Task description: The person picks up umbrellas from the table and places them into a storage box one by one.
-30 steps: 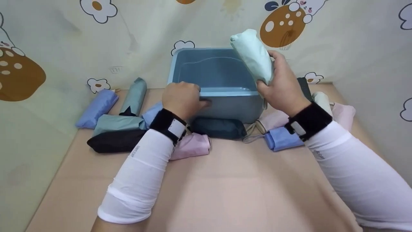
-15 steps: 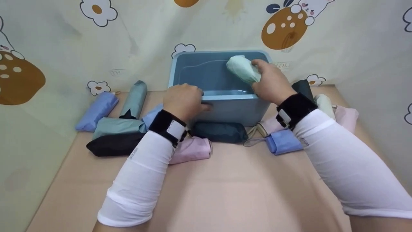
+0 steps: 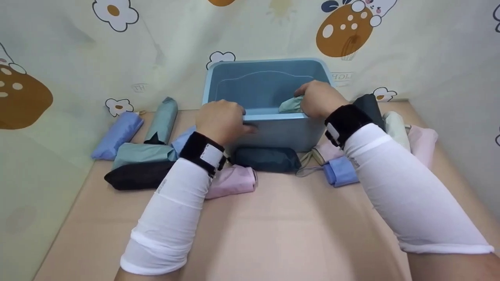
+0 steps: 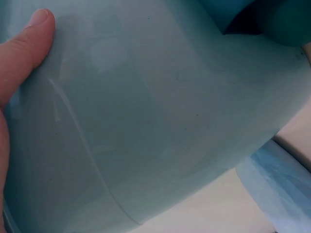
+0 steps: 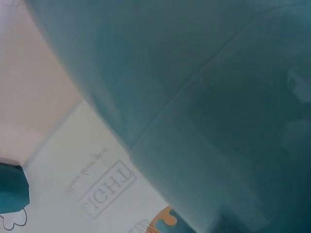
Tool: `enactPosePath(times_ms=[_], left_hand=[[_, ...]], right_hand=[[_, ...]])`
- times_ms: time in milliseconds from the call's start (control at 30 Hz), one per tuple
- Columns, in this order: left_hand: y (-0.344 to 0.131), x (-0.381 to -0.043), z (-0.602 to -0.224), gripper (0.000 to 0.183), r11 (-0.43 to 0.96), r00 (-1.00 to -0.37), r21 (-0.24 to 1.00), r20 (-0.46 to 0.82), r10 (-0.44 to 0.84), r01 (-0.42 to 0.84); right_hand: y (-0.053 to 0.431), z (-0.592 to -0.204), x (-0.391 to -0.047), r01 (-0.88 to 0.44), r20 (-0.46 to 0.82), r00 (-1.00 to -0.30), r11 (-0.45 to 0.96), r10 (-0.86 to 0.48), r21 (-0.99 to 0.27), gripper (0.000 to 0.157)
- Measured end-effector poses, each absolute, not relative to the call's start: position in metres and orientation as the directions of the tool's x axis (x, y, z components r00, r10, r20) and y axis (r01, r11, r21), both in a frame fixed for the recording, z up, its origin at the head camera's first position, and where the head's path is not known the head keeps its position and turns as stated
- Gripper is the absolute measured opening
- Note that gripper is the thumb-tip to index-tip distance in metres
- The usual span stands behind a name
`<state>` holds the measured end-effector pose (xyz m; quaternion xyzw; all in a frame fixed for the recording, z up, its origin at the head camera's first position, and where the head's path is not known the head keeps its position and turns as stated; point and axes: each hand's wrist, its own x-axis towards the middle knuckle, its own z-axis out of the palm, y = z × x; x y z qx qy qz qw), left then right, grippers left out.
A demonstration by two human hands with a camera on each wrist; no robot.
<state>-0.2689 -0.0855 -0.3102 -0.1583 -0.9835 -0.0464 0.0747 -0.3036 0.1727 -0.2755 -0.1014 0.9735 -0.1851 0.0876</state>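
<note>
My left hand [image 3: 220, 121] grips the front rim of a blue plastic storage bin [image 3: 283, 132], near its left corner. In the left wrist view the thumb [image 4: 31, 43] lies against the bin's outer wall. My right hand [image 3: 320, 99] reaches over the right front part of the rim and holds a mint-green folded umbrella [image 3: 291, 105] low inside the bin. The front wall and my fingers hide most of that umbrella. In the right wrist view the bin's wall [image 5: 204, 107] fills most of the picture; neither hand nor umbrella shows there.
A dark folded umbrella [image 3: 266, 159] lies before the bin. Left are blue [image 3: 118, 134], green [image 3: 162, 119], black [image 3: 138, 175] and pink [image 3: 234, 181] ones. Right are blue [image 3: 340, 171], white [image 3: 396, 127], pink [image 3: 422, 142] and dark green [image 3: 369, 107] ones. A patterned cloth wall stands behind.
My right hand has carried the mint-green umbrella from above the bin's right side down and leftward into it. My left hand stays on the rim.
</note>
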Motion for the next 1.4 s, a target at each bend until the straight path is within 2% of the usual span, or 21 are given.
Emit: enactPosePath(times_ms=[367,633,1133,1400], left_hand=[[-0.08,-0.271,-0.307,0.051,0.945,-0.943,0.068,0.126,0.309,0.319],[-0.08,-0.271,-0.307,0.054,0.944,-0.941,0.055,0.122,0.316,0.325],[-0.083,-0.27,-0.306,0.056,0.954,-0.953,0.061,0.095,0.287,0.294],[-0.085,-0.271,-0.306,0.057,0.951,-0.95,0.056,0.095,0.298,0.304]], right_hand=[[0.175,-0.274,-0.307,-0.144,-0.198,-0.954,0.924,-0.225,-0.355,0.051],[0.173,-0.276,-0.31,-0.205,-0.131,-0.958,0.927,-0.257,-0.315,0.051],[0.169,-0.276,-0.316,-0.271,-0.192,-0.929,0.934,-0.317,-0.231,0.048],[0.168,-0.277,-0.318,-0.264,-0.201,-0.928,0.935,-0.313,-0.236,0.047]])
